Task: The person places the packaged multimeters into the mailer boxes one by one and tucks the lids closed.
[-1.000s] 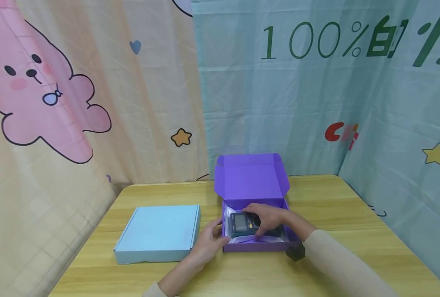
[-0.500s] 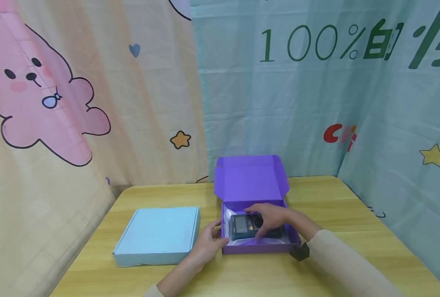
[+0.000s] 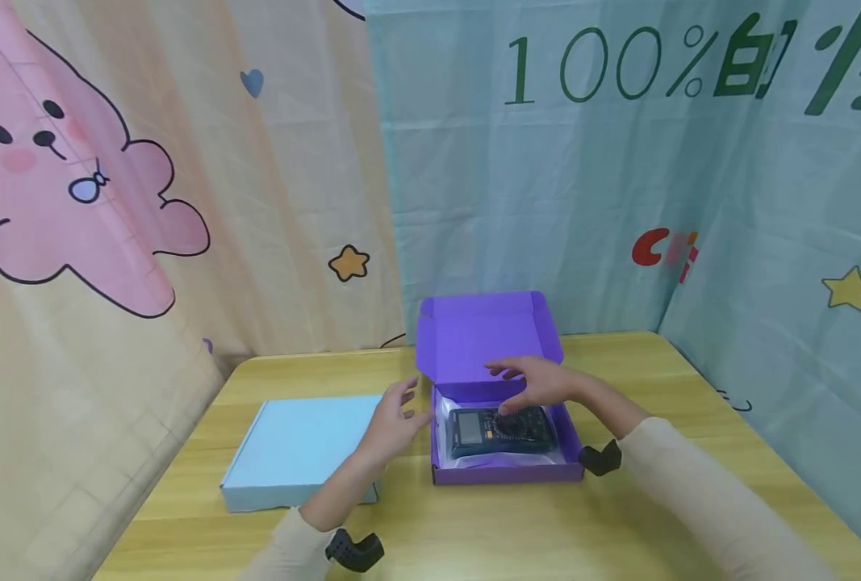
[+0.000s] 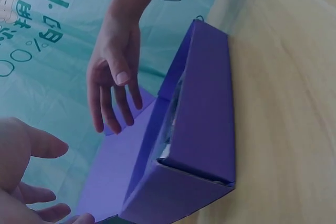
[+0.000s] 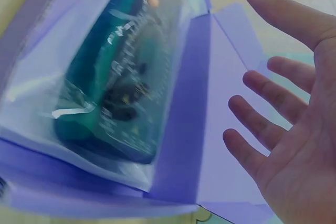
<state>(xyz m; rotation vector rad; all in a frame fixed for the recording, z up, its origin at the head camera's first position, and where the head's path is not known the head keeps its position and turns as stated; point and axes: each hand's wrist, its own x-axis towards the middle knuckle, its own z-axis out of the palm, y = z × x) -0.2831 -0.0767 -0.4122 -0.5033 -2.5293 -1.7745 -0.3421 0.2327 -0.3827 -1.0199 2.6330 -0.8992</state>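
Above the open purple box (image 3: 506,474), the right hand (image 3: 539,383) hangs with fingers apart, holding nothing; the left hand (image 3: 389,424), also spread and free, is just left of it. A knock from the right hand could tip the raised lid (image 3: 481,323) down — a likely hazard. Inside lies the dark multimeter (image 3: 503,433), wrapped in clear plastic (image 5: 42,98). Farther left on the surface (image 3: 474,532), the light-blue box (image 3: 303,444) is closed — contents hidden.

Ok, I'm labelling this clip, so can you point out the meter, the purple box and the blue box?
Meter (image 3: 503,431): head view, on its face.
Purple box (image 3: 506,475): head view, on its front wall.
Blue box (image 3: 299,442): head view, on top of its lid.
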